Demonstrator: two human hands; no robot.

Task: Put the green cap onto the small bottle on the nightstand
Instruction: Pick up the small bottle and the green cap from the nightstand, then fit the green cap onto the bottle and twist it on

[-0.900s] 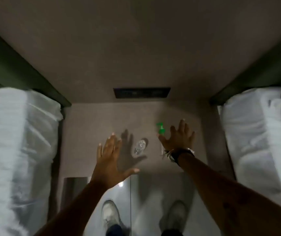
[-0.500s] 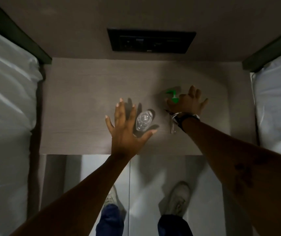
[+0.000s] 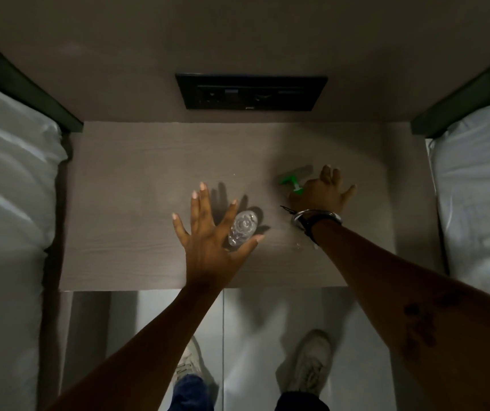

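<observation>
A small clear bottle [image 3: 242, 229] stands upright on the grey wooden nightstand [image 3: 137, 209], seen from above, without a cap. My left hand [image 3: 208, 232] is spread open just left of it, with thumb and index finger on either side of the bottle, close to it. The green cap [image 3: 290, 183], a pump top, lies on the nightstand further right. My right hand [image 3: 319, 193] reaches over it, fingers spread, its thumb side at the cap. Whether the fingers touch the cap is unclear.
A black socket panel [image 3: 251, 91] sits on the wall behind the nightstand. White beds flank it at left [image 3: 6, 203] and right [image 3: 481, 188]. A thin clear tube [image 3: 300, 244] lies under my right wrist. My shoes [image 3: 312, 363] stand on the glossy floor below.
Both hands have moved forward and down towards the nightstand. The left hand has closed in on the bottle, the right hand has reached the green cap. The view has tilted down.
</observation>
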